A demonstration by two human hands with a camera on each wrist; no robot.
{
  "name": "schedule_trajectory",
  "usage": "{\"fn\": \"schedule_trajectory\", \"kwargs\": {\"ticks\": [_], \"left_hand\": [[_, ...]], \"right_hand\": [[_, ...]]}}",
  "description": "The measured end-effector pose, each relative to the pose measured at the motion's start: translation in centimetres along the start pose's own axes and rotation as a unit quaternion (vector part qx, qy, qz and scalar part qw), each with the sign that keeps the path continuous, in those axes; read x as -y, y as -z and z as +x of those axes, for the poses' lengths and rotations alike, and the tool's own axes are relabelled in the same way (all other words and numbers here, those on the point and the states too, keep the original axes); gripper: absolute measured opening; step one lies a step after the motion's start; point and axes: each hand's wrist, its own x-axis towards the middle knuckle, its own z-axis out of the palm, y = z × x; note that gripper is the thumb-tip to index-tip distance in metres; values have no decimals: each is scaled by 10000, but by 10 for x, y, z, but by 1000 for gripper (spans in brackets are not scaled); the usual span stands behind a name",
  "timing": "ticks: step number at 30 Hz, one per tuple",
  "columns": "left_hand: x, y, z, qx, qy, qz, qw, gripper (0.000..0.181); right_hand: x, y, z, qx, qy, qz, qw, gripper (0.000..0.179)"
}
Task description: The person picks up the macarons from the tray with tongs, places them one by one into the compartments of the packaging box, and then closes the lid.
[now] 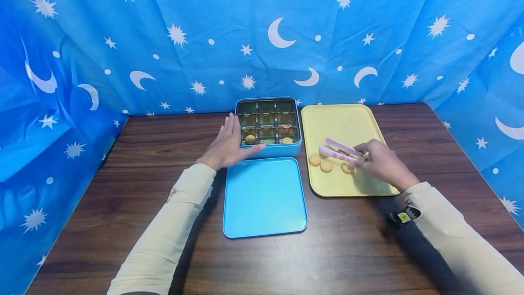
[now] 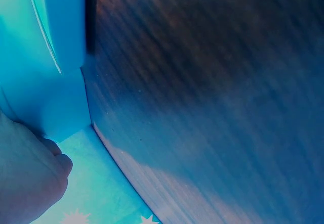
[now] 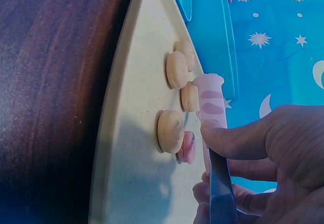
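My left hand (image 1: 226, 144) touches the left side of an open blue tin (image 1: 282, 150), fingers straight and thumb stretched along its front. The tin's divided insert holds a round brown cookie (image 1: 250, 139), a pale cookie (image 1: 287, 140) and a few other pieces in its nearer compartments. Over a yellow tray (image 1: 340, 122), my right hand (image 1: 380, 163) grips tongs (image 3: 221, 183) with metal handles and pink tips (image 3: 210, 90). The tips are apart, above several round tan cookies (image 1: 326, 165) on the tray. Beside one cookie lies a small pink piece (image 3: 188, 147).
A flat blue lid (image 1: 265, 199) lies on the dark wooden table (image 1: 340, 249), in front of the tin. The tray stands just right of the tin. A blue cloth (image 1: 233, 26) with white stars and moons hangs behind the table and along both sides.
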Motion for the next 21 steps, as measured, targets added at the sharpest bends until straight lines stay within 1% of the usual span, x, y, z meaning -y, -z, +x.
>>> {"fn": "schedule_trajectory", "kwargs": {"ticks": [11, 17, 21], "left_hand": [[-1, 0, 0, 6, -6, -1, 10000, 131], [0, 0, 0, 15, -5, 25, 10000, 132], [1, 0, 1, 61, -18, 22, 10000, 132]], "right_hand": [[-3, -5, -1, -111, 183, -106, 9997, 31], [-3, -6, 0, -131, 203, -50, 9997, 31], [0, -3, 1, -111, 157, -66, 9998, 34]]}}
